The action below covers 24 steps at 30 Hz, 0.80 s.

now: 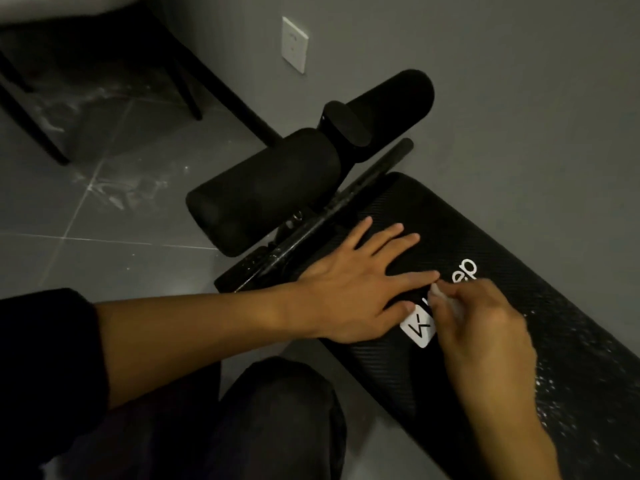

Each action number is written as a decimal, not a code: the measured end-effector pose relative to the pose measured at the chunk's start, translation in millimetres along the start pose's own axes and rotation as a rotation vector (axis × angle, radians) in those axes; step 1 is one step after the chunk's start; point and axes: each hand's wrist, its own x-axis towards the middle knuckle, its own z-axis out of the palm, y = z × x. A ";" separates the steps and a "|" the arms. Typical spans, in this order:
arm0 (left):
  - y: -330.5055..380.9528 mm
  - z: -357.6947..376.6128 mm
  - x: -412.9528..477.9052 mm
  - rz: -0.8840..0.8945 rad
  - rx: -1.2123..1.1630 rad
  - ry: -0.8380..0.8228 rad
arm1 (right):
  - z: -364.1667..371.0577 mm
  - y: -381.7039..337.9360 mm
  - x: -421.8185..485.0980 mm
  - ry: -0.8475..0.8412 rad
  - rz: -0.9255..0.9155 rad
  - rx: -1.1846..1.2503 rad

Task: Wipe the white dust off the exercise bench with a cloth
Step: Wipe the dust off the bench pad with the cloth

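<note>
The black exercise bench (491, 244) runs diagonally from the centre to the lower right, with a white logo on its textured pad. My left hand (349, 282) lies flat on the pad's upper end, fingers spread. My right hand (481, 327) is closed on a small whitish cloth (446, 303), pressed onto the pad over the logo, just beside my left index fingertip. Most of the cloth is hidden under my fingers. White dust specks (571, 372) cover the pad's lower right part.
Two black foam rollers (266, 188) and a metal bar (346, 202) sit at the bench's far end. A grey wall with a white socket (294, 45) stands behind. Black chair legs (31, 123) rise at upper left over a dusty tiled floor (114, 188). My knee (277, 410) is below.
</note>
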 end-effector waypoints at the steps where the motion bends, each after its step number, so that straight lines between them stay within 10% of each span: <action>1: -0.9 1.0 -0.4 0.004 -0.009 0.009 | 0.9 0.8 -9.7 -0.001 -0.003 0.026; 24: 0.5 5.3 5.9 -0.033 0.031 0.015 | -4.6 -8.3 -72.2 -0.003 0.102 0.012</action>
